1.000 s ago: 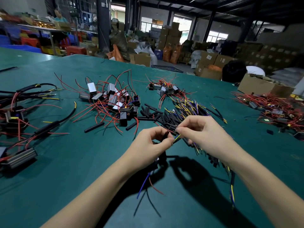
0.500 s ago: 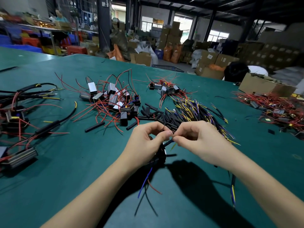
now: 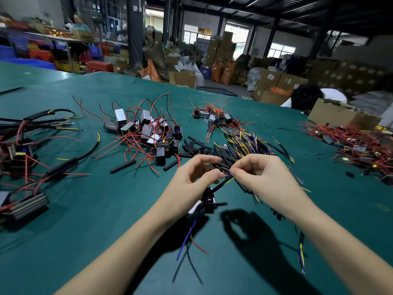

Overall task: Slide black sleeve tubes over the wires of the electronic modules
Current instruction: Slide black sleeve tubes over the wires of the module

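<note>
My left hand [image 3: 194,178] and my right hand [image 3: 258,174] meet above the green table [image 3: 106,220]. Their fingertips pinch the same wires, which run through a black sleeve tube [image 3: 220,186]. Under my left hand hangs a small black electronic module [image 3: 205,204]; blue, red and black wires [image 3: 187,239] trail from it toward me. Behind my hands lies a pile of loose black sleeve tubes [image 3: 197,147], mixed with yellow and blue wires [image 3: 244,143].
A heap of modules with red wires [image 3: 148,130] lies at centre left, a smaller one [image 3: 212,118] further back. Sleeved assemblies [image 3: 23,145] sit at the left edge, more red-wired parts [image 3: 357,145] and a cardboard box [image 3: 340,118] at right. A person [image 3: 314,99] sits beyond the table.
Both hands have lifted slightly and shifted a little to the right. The pinch point sits further along the wire and the module hangs lower under my left hand.
</note>
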The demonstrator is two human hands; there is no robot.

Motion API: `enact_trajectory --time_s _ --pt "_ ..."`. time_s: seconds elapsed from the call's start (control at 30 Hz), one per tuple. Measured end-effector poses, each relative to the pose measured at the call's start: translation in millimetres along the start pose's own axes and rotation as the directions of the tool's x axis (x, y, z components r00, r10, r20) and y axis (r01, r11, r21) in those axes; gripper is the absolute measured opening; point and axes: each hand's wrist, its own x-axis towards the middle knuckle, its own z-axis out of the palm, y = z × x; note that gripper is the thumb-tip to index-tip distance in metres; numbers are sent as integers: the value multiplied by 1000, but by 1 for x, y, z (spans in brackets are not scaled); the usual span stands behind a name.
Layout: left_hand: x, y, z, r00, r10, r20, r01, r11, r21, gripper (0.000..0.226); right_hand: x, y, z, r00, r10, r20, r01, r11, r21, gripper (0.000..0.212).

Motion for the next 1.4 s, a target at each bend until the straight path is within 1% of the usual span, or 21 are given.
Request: enact_trajectory --time_s 0.07,0.13,0.17,0.23,0.33,0.43,0.53,0.67,0.83,0.93,1.03,1.13,1.27,1.33,1.4 --pt "0 -2 0 999 -47 -25 46 997 -58 24 1 0 -2 999 48 15 -49 998 46 12" --pt "0 -3 -1 998 -63 -29 60 993 -98 12 1 -1 -4 996 78 47 -83 990 117 13" --pt "0 -3 -2 998 -52 -24 49 995 -92 11 1 -1 -5 994 85 66 -94 986 139 14" --pt "1 -4 -5 1000 -7 -9 7 999 -50 13 0 -3 -4 992 80 99 -93 988 127 16" --pt "1 -4 -7 999 45 3 -45 999 -4 11 0 -5 -2 989 56 137 -69 994 90 17" --pt "2 -5 -7 996 94 -7 -94 994 58 8 -1 -7 1 985 -1 171 -9 998 62 15" --pt "2 -5 -8 993 120 3 -120 986 113 6 0 -8 6 985 -50 165 36 995 89 13" --pt "2 -4 -8 993 114 18 -115 990 84 7 5 -6 8 993 -30 117 19 996 93 13" --pt "2 -2 -7 995 98 12 -98 995 23 11 8 -6 6 992 -35 121 27 998 65 14" --pt "3 -2 -6 995 104 -13 -103 994 34 14 8 -7 5 988 -65 138 58 997 56 12" --pt "4 -1 -5 994 103 -26 -101 993 57 15 7 -9 5 980 -131 149 125 991 54 8" --pt "4 1 -7 998 65 -26 -64 997 34 16 5 -10 5 964 -232 127 237 971 -25 11" --pt "5 2 -6 996 -88 -14 87 994 -62 19 5 -8 2 921 -374 107 389 896 -215 10" --pt "6 3 -4 987 -160 3 159 979 -125 15 4 -7 2 895 -429 122 444 828 -343 9" --pt "6 3 -4 978 -210 19 210 963 -170 11 2 -8 1 855 -499 142 503 730 -464 7"
